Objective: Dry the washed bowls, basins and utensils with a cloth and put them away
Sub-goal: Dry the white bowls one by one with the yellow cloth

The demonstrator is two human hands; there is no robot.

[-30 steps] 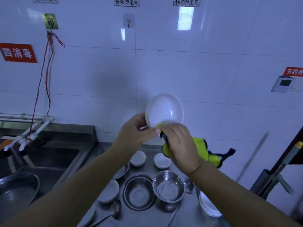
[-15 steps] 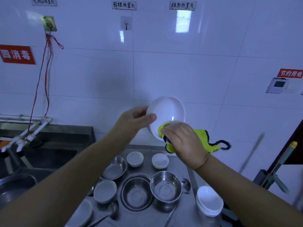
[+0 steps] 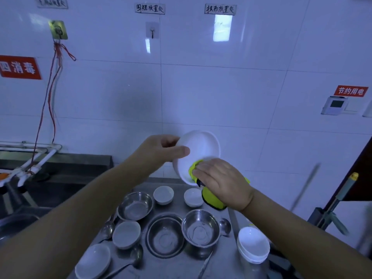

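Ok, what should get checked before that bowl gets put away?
1. Left hand grips the white round bowl by its rim: ok.
2. Right hand holds the yellow cloth against the bowl's inside: ok.
3. Bowl dry all over: cannot tell.
4. Top of the stack of white bowls on the right is free: ok.

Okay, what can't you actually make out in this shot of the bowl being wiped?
Head view only.
Lower inside of the white bowl: covered by the right hand and yellow cloth.
Left hand: fingertips hidden behind the bowl.
Sink: cut off by the left edge.
Grey streak at right: blurred, unidentifiable.
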